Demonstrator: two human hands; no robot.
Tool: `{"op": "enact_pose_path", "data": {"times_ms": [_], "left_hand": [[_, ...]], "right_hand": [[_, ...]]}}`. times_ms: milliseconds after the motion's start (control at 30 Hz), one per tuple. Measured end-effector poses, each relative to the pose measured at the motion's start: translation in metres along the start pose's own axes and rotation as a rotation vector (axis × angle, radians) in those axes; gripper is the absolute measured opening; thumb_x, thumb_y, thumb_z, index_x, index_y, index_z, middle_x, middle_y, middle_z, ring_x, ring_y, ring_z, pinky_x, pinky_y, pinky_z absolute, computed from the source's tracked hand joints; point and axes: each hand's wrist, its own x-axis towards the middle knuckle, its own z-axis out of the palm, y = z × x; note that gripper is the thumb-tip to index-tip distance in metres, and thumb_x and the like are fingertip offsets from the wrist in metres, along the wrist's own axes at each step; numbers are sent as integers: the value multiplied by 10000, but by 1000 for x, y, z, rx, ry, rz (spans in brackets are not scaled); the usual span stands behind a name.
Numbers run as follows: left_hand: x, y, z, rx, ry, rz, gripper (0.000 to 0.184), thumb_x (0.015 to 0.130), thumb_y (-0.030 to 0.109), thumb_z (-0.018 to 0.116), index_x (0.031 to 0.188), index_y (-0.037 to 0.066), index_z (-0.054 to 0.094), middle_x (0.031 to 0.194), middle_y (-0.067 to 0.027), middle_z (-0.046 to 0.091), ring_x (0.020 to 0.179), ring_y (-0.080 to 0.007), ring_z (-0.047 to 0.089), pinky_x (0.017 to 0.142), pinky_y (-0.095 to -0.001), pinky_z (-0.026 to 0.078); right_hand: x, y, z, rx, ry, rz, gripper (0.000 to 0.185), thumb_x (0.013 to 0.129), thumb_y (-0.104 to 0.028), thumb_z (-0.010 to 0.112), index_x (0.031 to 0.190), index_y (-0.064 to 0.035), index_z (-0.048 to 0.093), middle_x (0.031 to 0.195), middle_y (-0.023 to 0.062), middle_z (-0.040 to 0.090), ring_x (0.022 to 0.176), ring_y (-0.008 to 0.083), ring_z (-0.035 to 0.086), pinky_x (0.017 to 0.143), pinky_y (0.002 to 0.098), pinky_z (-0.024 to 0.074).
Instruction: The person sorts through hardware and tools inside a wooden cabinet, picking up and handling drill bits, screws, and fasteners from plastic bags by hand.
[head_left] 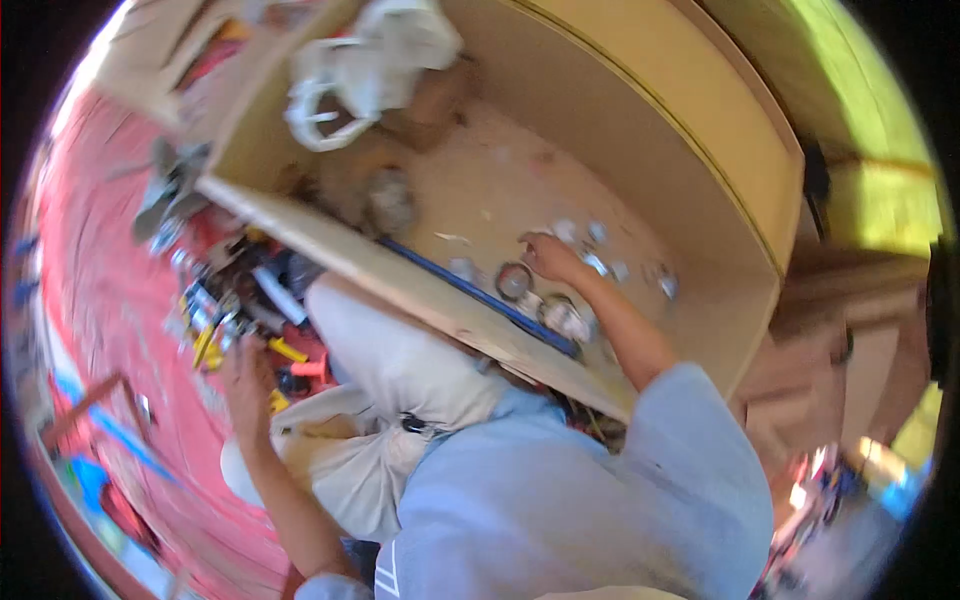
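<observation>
My right hand (550, 257) reaches into a large wooden box (650, 165), just above its floor. Its thumb and forefinger look apart, with nothing visible between them. Beside it lies a round, dark-rimmed piece (514, 282), and a second round piece (565, 317) with a pale centre sits closer to my forearm. Small shiny bits (596, 264) are scattered past the fingers. Outside the box, my left hand (247, 375) is at the edge of a heap of tools and parts (225, 300), near yellow-handled items (207, 348). Blur hides whether it grips anything.
A blue rod (470, 290) lies along the box's near wall. White plastic bags (375, 65) fill one corner, near a clear roundish item (390, 200). A red sheet (130, 330) covers the ground at left. My knee (385, 350) presses close to the box wall.
</observation>
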Motion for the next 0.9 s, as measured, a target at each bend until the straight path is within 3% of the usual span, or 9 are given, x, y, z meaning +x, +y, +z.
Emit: {"op": "enact_pose_path", "data": {"times_ms": [133, 167, 267, 367, 467, 633, 767, 867, 900], "left_hand": [[12, 5, 15, -73, -20, 133, 232, 955, 314, 496, 843, 115, 537, 600, 89, 370, 490, 11, 304, 419, -179, 200], [12, 19, 22, -12, -28, 104, 255, 965, 291, 478, 851, 72, 540, 635, 73, 406, 533, -31, 353, 461, -200, 267], [31, 37, 58, 316, 15, 559, 266, 965, 258, 477, 889, 13, 547, 690, 34, 466, 605, -98, 408, 547, -236, 344], [23, 71, 120, 405, 3, 785, 200, 948, 175, 501, 933, -16, 561, 748, -70, 564, 660, -167, 475, 641, -283, 411], [25, 66, 182, 451, -166, 830, 169, 924, 181, 545, 922, 13, 561, 783, -194, 588, 680, -363, 551, 608, -368, 442], [23, 60, 197, 545, -126, 838, 143, 909, 188, 559, 942, 49, 562, 760, -189, 604, 696, -395, 580, 568, -414, 436], [22, 60, 199, 608, -129, 827, 132, 900, 202, 569, 950, 79, 570, 774, -181, 615, 707, -398, 584, 563, -427, 439], [22, 59, 200, 612, -120, 823, 132, 897, 210, 569, 946, 88, 573, 773, -180, 616, 714, -401, 587, 563, -444, 439], [24, 58, 201, 593, -110, 852, 133, 898, 211, 568, 943, 86, 573, 773, -181, 616, 715, -402, 588, 563, -450, 439]], "right_hand": [[-81, 99, 18, -154, -44, 307, 319, 777, -162, 598, 1074, -44, 601, 1026, 202, 620, 936, 360, 594, 828, 435, 476], [-99, 115, 17, -150, -68, 394, 322, 769, -162, 600, 1070, -45, 600, 1037, 203, 616, 956, 357, 590, 840, 435, 472], [-159, 158, 11, -147, -79, 586, 365, 732, -172, 633, 1074, -50, 594, 1054, 210, 612, 998, 351, 577, 858, 429, 462], [-210, 178, 13, -202, -197, 783, 523, 701, -214, 677, 1184, -71, 537, 1165, 192, 574, 1087, 352, 535, 916, 404, 440], [-245, 160, 33, -274, -275, 642, 645, 686, -226, 700, 1272, -91, 467, 1276, 171, 501, 1171, 350, 474, 970, 383, 411], [-249, 124, 39, -467, -196, 533, 628, 735, -189, 667, 1310, -98, 432, 1299, 172, 483, 1182, 353, 466, 978, 407, 403], [-248, 160, 38, -251, -71, 619, 434, 803, -163, 601, 1222, -89, 517, 1133, 162, 605, 1008, 367, 585, 825, 452, 488], [-236, 168, 4, -281, 293, 523, 304, 861, -178, 561, 1150, -83, 560, 989, 113, 664, 855, 298, 645, 704, 407, 519], [-226, 159, -14, 29, 245, 569, 300, 877, -181, 549, 1160, -81, 552, 1007, 99, 656, 874, 265, 639, 721, 386, 518]]}}
